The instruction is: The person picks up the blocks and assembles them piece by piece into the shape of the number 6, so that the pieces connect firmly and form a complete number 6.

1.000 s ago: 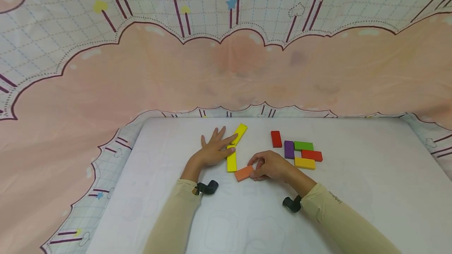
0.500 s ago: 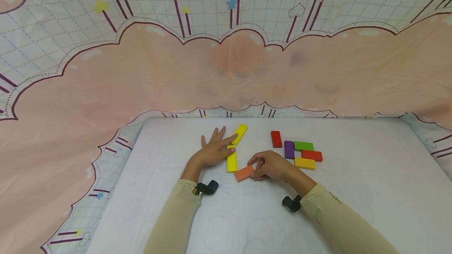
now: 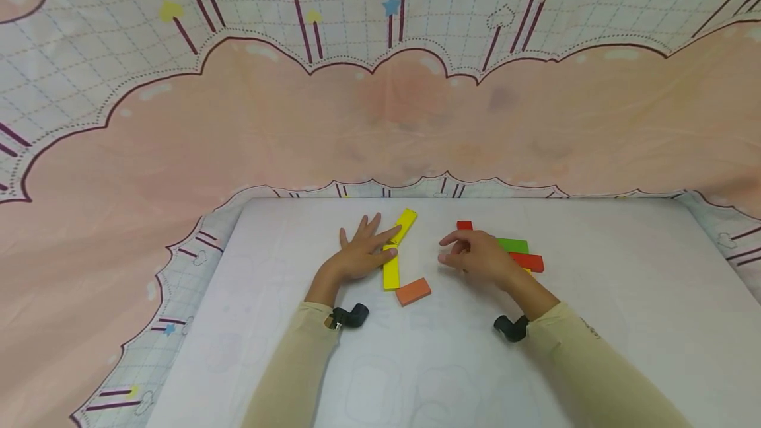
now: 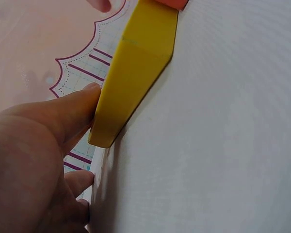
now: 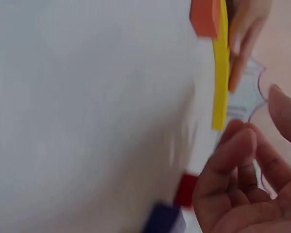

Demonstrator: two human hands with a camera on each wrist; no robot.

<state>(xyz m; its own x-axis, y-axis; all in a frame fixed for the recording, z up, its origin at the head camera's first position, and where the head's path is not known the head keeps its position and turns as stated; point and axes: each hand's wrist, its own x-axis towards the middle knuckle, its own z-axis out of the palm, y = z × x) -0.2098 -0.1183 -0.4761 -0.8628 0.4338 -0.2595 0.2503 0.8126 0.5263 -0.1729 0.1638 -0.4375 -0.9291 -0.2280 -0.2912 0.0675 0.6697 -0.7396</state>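
Note:
My left hand (image 3: 355, 256) lies flat with fingers spread, its thumb on the lower yellow block (image 3: 390, 276) and its index finger at the upper yellow block (image 3: 407, 220). In the left wrist view the thumb touches the side of a yellow block (image 4: 136, 63). An orange block (image 3: 413, 292) rests at an angle by the lower yellow block's near end. Holding nothing, my right hand (image 3: 486, 257) hovers with loosely bent fingers over the right-hand blocks. It partly covers a red block (image 3: 464, 224). The purple block (image 5: 161, 219) shows only in the right wrist view.
Right of my right hand lie a green block (image 3: 514, 246) and another red block (image 3: 530, 262); an amber block behind the wrist is mostly hidden. All rest on a white tabletop (image 3: 380, 375). A patterned cloth (image 3: 297, 131) hangs behind it.
My right hand has let go of the orange block and moved up and right, above the coloured blocks. The orange block stays beside the yellow one. My left hand has not moved.

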